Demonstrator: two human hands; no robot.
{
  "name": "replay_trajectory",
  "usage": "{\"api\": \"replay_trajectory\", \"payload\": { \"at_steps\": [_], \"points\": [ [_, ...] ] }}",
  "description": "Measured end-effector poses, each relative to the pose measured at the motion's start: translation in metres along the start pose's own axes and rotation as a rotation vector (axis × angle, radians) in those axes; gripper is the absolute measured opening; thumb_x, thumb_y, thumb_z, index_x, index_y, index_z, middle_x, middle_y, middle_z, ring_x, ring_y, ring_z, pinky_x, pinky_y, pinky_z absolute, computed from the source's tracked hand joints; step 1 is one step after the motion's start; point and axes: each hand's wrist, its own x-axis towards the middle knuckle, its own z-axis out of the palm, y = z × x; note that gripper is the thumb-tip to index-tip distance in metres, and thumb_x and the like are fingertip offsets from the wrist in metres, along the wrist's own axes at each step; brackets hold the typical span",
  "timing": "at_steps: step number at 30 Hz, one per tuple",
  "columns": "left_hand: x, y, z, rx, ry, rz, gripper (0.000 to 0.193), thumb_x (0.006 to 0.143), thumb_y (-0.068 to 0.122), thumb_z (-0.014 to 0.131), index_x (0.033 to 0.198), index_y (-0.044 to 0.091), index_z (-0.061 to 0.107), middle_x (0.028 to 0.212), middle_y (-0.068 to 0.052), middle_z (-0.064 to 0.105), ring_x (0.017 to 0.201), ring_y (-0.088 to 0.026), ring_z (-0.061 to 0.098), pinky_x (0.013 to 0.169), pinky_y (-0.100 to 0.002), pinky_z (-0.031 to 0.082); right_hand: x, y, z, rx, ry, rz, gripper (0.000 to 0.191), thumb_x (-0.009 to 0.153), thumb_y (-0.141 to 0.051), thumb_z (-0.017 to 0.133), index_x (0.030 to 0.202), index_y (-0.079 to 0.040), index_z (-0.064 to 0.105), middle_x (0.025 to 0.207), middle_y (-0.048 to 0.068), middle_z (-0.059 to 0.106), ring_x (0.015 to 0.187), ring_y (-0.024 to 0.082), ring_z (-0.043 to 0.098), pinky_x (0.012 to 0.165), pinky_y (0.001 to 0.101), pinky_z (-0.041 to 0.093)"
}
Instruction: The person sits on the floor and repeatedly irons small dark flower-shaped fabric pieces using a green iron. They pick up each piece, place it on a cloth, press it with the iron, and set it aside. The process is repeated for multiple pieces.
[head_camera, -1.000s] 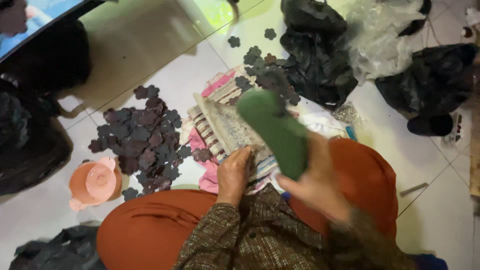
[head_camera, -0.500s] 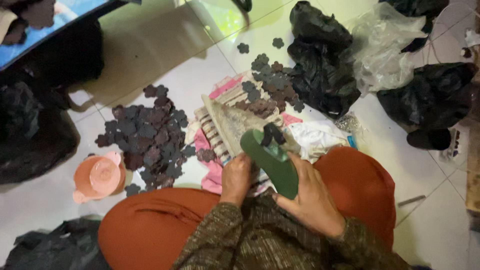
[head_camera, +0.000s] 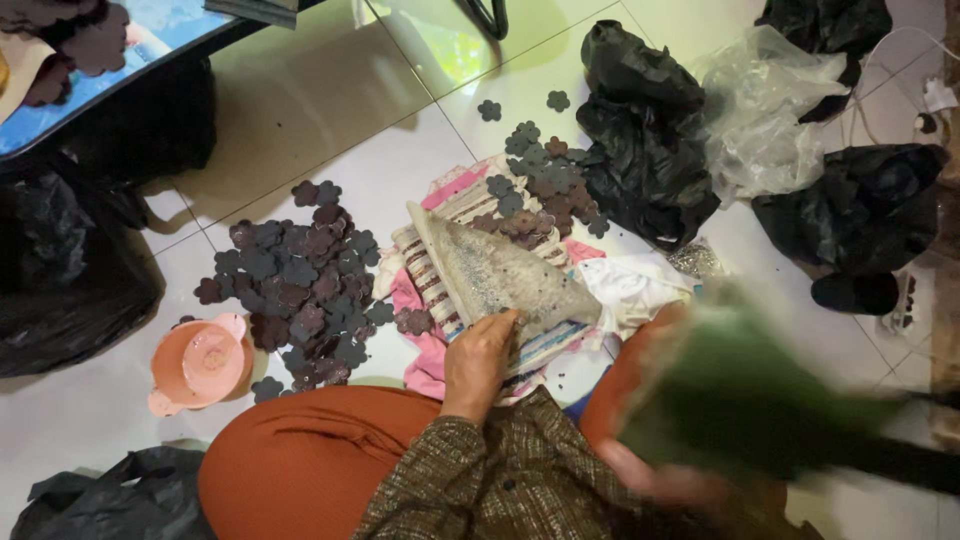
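My left hand (head_camera: 480, 355) presses flat on the near edge of a clear, glittery cone-shaped plastic piece (head_camera: 495, 270) that lies on a striped pink and white cloth (head_camera: 445, 300). At the lower right, my right hand (head_camera: 655, 480) is heavily blurred and grips a long green object (head_camera: 745, 400), held over my right knee. Dark flower-shaped cutouts lie in a big pile (head_camera: 300, 280) left of the cloth and in a smaller pile (head_camera: 540, 185) at its far end.
A small pink pot (head_camera: 200, 360) stands by my left knee. Black plastic bags (head_camera: 640, 130) (head_camera: 860, 200) and a clear bag (head_camera: 770, 100) lie at the right. Another black bag (head_camera: 60, 270) and a low table with a blue top (head_camera: 120, 50) stand at the left.
My right hand has swung the green object from above the cloth down to the lower right, uncovering the clear cone piece. My left hand has stayed on the cloth's near edge.
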Motion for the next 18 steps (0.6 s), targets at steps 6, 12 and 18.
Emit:
{"api": "replay_trajectory", "payload": {
  "at_steps": [6,12,18],
  "points": [
    [0.006,-0.004,-0.001,0.057,-0.076,-0.055,0.012,0.086,0.010,0.067,0.097,0.011,0.071,0.092,-0.010,0.073,0.080,-0.031,0.072,0.068,-0.041,0.057,0.027,-0.001,0.047,-0.011,-0.137,0.353,0.098,0.066,-0.025,0.088,0.143,0.007,0.038,0.127,0.021,0.056,0.116,0.033,0.056,0.098,0.0416,0.044],
    [0.003,0.007,-0.010,-0.047,-0.006,-0.018,0.020,0.088,0.006,0.064,0.105,0.014,0.072,0.086,-0.011,0.071,0.075,-0.033,0.070,0.063,-0.044,0.055,0.008,-0.034,-0.003,0.219,-0.053,0.257,0.048,0.077,-0.019,0.084,0.118,-0.003,0.064,0.104,0.009,0.068,0.093,0.022,0.068,0.084,0.0341,0.056],
    [0.001,-0.008,0.006,0.124,-0.147,-0.141,0.007,0.091,0.012,0.066,0.085,0.009,0.068,0.083,-0.011,0.070,0.074,-0.030,0.070,0.065,-0.043,0.055,0.029,-0.020,0.031,-0.077,-0.156,0.204,0.078,0.066,-0.024,0.083,0.133,0.000,0.050,0.110,0.019,0.061,0.100,0.033,0.061,0.087,0.0418,0.050]
  ]
}}
